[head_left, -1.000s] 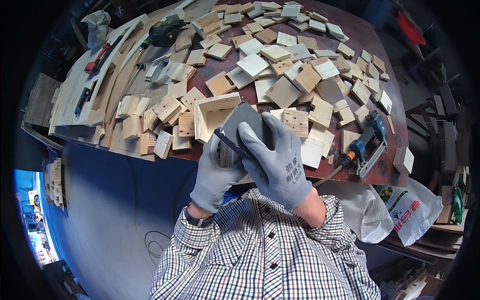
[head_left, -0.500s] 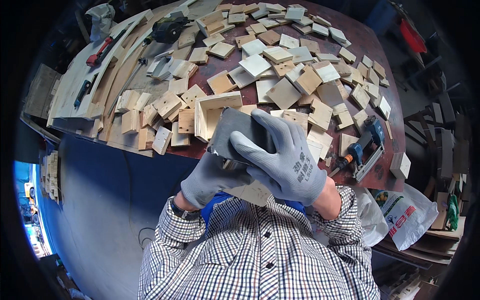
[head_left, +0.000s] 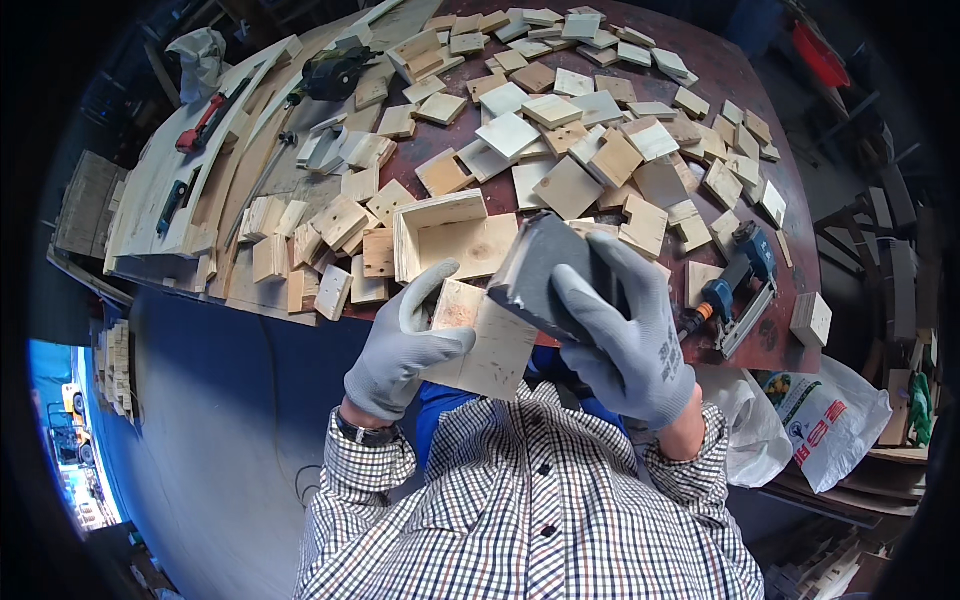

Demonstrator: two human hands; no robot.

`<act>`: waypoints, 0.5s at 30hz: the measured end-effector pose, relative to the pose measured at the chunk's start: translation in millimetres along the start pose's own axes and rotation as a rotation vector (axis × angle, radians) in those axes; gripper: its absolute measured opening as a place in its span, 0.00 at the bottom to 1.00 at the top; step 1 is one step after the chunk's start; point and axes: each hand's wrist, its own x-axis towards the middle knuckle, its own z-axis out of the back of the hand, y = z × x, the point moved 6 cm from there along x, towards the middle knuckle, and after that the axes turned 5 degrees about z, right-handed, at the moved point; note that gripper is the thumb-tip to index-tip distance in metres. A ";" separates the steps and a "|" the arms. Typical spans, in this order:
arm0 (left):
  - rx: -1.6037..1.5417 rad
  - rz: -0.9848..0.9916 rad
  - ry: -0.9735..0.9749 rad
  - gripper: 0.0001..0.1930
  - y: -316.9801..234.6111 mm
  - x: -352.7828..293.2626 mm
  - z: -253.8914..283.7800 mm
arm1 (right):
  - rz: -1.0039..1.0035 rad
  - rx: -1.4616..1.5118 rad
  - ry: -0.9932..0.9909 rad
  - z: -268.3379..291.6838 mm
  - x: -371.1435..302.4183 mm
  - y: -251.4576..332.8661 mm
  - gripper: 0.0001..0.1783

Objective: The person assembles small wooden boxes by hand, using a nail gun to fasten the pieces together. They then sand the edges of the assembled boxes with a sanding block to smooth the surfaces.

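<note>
My right hand (head_left: 625, 335), in a grey work glove, grips a sanding block (head_left: 555, 275), a wooden block wrapped in dark grey abrasive sheet. It tilts just above and beside a pale wooden piece (head_left: 490, 345). My left hand (head_left: 405, 340), gloved too, holds that piece by its left side, thumb and fingers bent around the edge. One face of the piece is turned up toward me; its underside is hidden. Right behind, on the table edge, stands an open wooden box (head_left: 405, 240), touched by neither hand as far as I can see.
Many small wooden blocks lie scattered over the dark red table (head_left: 745, 90). A blue nail gun (head_left: 745, 270) rests at the right. Long boards (head_left: 150, 210) with a red tool (head_left: 205, 125) and a black power tool (head_left: 335, 72) are at the left. White plastic bags (head_left: 830, 425) hang lower right.
The sanding block has moved right and up off the wooden piece, uncovering its face. My left hand, earlier underneath, now shows at the piece's left side. My view has shifted slightly.
</note>
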 end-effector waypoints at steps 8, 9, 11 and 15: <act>0.234 -0.225 0.035 0.43 15.6 9.2 -4.3 | 0.218 -0.061 0.084 -41.1 53.8 19.9 0.44; 0.141 -0.066 -0.008 0.44 15.2 4.2 -0.3 | 0.193 -0.082 0.105 -32.9 40.8 9.2 0.42; -0.121 -0.087 -0.008 0.48 10.1 -2.6 0.8 | 0.065 -0.055 0.122 -19.7 5.2 -17.5 0.38; -0.355 -0.197 0.018 0.48 12.9 -12.9 16.6 | -0.507 0.627 -0.116 -31.1 -54.6 -62.6 0.35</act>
